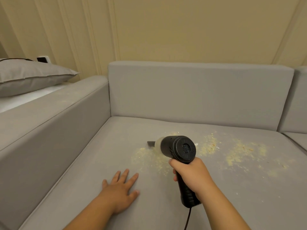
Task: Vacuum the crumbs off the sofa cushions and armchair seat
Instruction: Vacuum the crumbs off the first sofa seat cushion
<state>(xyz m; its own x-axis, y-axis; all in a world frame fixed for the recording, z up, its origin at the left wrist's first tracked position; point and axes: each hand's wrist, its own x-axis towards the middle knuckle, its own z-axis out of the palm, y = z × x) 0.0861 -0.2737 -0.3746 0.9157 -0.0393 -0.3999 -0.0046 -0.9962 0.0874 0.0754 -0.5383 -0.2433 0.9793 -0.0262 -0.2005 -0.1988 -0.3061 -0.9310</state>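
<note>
A black handheld vacuum [178, 149] with a corded handle points its narrow nozzle [150, 143] down and left onto the grey sofa seat cushion [108, 146]. My right hand [192, 175] grips its handle. Yellow crumbs [149, 159] lie in a patch just below the nozzle, and more crumbs [239, 152] spread to the right of the vacuum. My left hand [122, 188] rests flat on the cushion, fingers spread, to the left of the vacuum and near the crumb patch.
The sofa's back cushion [199, 95] rises behind the seat. A wide armrest [49, 117] with a few faint crumbs runs along the left. A grey pillow [31, 75] lies beyond it. A second seat cushion [299, 140] begins at the right edge.
</note>
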